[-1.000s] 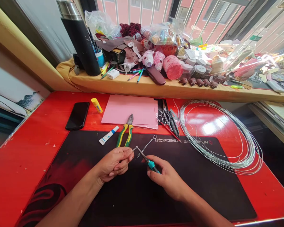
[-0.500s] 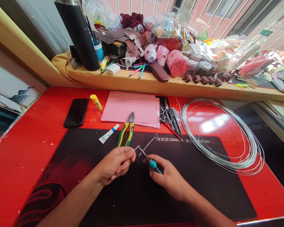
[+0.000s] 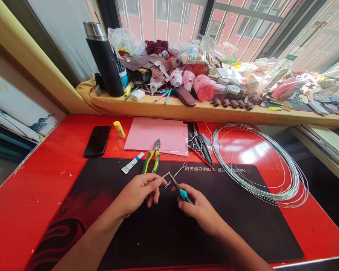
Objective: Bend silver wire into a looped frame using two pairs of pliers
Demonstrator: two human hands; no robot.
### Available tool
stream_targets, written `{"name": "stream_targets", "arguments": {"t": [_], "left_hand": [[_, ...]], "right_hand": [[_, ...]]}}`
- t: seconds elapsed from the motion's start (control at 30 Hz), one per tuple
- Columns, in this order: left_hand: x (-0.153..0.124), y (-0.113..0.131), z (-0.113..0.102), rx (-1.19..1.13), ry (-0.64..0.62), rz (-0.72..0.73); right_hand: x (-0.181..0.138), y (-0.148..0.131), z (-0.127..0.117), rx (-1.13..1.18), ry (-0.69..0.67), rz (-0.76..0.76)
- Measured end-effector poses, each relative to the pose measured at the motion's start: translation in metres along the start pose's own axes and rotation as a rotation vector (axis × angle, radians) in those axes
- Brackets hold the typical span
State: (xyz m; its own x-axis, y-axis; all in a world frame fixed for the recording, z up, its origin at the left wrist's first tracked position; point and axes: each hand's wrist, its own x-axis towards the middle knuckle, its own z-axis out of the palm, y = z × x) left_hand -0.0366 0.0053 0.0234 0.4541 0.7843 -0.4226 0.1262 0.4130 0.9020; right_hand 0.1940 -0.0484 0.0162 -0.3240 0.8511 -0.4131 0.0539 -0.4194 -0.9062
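Observation:
My left hand [image 3: 143, 191] pinches a short piece of silver wire [image 3: 165, 175] between thumb and forefinger, the other fingers loosely curled. Wrapped around the teal and black handles of needle-nose pliers [image 3: 178, 188] is my right hand [image 3: 197, 205]. The pliers' slim jaws meet the wire's free end; whether they grip it or only touch it is too small to tell. Behind the jaws, a bent wire with a looped end [image 3: 177, 174] lies on the black mat [image 3: 164, 233]. Green and yellow combination pliers [image 3: 152, 156] rest just beyond my left hand.
A coil of wire [image 3: 288, 169] lies at the right. Pink paper [image 3: 158, 133], scissors [image 3: 194, 142], a utility knife [image 3: 205, 148], a glue stick [image 3: 119, 129], a white tube [image 3: 132, 163] and a phone [image 3: 97, 141] lie farther back. Craft items and a black flask [image 3: 106, 64] crowd the sill.
My left fingers have loosened and opened out somewhat, and more of the short wire shows beyond them. The pliers' tip has shifted slightly right. The camera view has tilted upward.

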Motion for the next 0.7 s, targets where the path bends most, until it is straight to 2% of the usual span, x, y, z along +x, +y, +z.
{"name": "stream_targets", "arguments": {"t": [0.2, 0.37, 0.5, 0.7], "left_hand": [[-0.006, 0.001, 0.005, 0.139, 0.024, 0.026], [-0.012, 0.002, 0.012, 0.211, 0.041, 0.051], [-0.013, 0.002, 0.017, 0.107, 0.024, 0.040], [-0.014, -0.003, 0.018, 0.016, 0.027, 0.006]], "right_hand": [[-0.007, 0.005, 0.001, -0.043, 0.002, -0.036], [-0.013, 0.002, 0.004, -0.059, -0.049, -0.056], [-0.013, -0.002, 0.006, -0.079, -0.063, -0.117], [-0.012, 0.001, 0.003, -0.042, -0.004, -0.091]]}}
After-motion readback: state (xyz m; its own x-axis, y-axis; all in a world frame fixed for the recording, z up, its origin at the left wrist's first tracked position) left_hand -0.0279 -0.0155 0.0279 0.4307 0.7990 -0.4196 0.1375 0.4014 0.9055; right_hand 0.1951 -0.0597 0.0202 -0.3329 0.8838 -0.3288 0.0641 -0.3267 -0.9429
